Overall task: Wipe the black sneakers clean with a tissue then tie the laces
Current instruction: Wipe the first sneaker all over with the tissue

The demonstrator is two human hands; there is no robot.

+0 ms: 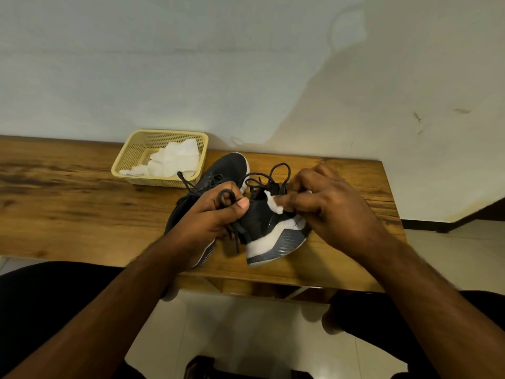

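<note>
Two black sneakers with white soles are at the middle of the wooden table [68, 209]. One sneaker [226, 166] lies flat, toe toward the wall. The other sneaker [262, 222] is tipped on its side, its grey and white sole facing me. My left hand [210, 214] grips this tipped sneaker at its heel, with a loop of black lace [226, 196] across my fingers. My right hand [328, 203] pinches a small white tissue [274, 205] against the sneaker's collar. More loose laces [276, 176] stick up between my hands.
A beige plastic basket [161, 157] holding white tissues stands at the back of the table against the pale wall, left of the sneakers. The table's right end is near my right wrist. My dark-clothed knees and tiled floor show below the front edge.
</note>
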